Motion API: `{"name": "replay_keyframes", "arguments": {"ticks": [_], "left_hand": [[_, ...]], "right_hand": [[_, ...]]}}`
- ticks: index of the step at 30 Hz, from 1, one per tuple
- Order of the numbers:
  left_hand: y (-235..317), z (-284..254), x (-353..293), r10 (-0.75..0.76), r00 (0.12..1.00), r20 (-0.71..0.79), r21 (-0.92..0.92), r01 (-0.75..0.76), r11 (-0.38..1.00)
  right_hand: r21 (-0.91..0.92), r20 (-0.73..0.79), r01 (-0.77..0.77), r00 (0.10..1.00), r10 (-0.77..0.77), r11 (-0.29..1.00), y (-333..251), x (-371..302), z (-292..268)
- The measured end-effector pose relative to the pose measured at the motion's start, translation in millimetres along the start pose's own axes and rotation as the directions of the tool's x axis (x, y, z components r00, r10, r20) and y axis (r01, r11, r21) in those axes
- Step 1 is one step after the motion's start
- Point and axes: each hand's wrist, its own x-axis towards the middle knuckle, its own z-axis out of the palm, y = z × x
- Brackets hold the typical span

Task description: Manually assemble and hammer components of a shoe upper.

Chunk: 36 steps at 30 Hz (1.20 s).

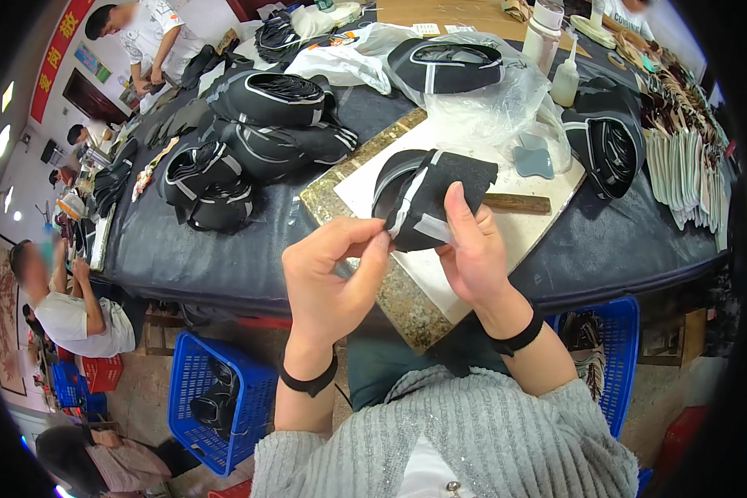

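Note:
A black shoe upper (440, 189) with white tape strips is held up in front of me, over a white board (506, 241). My right hand (478, 253) grips its right side, thumb on the front face and the other fingers partly behind. At the lower left edge, thumb and forefinger of my left hand (336, 270) pinch together beside the white strip. Anything small between those fingertips cannot be made out. Behind the upper, a wooden-looking bar (516, 203) lies on the board, and a grey-blue flat piece (533, 162) rests farther back.
Bundled black uppers (266, 124) are piled at the left, with another bundle (610, 149) at the right. Clear plastic (506, 108), a squeeze bottle (565, 79) and a white canister (543, 37) stand farther back. Blue baskets (222, 402) flank me below the table. Other people work at the left.

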Motion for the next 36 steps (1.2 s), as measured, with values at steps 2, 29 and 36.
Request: {"name": "replay_keyframes", "arguments": {"ticks": [2, 29, 36], "left_hand": [[1.2, 6.3, -0.7, 0.208, 0.973, -0.100, 0.358, -0.160, 0.920], [-16.8, 13.0, 4.4, -0.056, 0.986, -0.154, 0.114, 0.074, 0.991], [-1.0, 6.5, 4.7, -0.152, 0.988, 0.028, -0.252, 0.154, 0.955]], "right_hand": [[-0.023, -0.006, 0.009, 1.000, -0.009, 1.000, 3.5, -1.7, 4.1], [0.317, -0.189, -0.074, 0.972, 0.139, 0.946, 7.7, 0.6, 19.6], [0.213, -0.094, -0.052, 0.993, 0.074, 0.976, 18.3, -13.8, 23.3]]}}
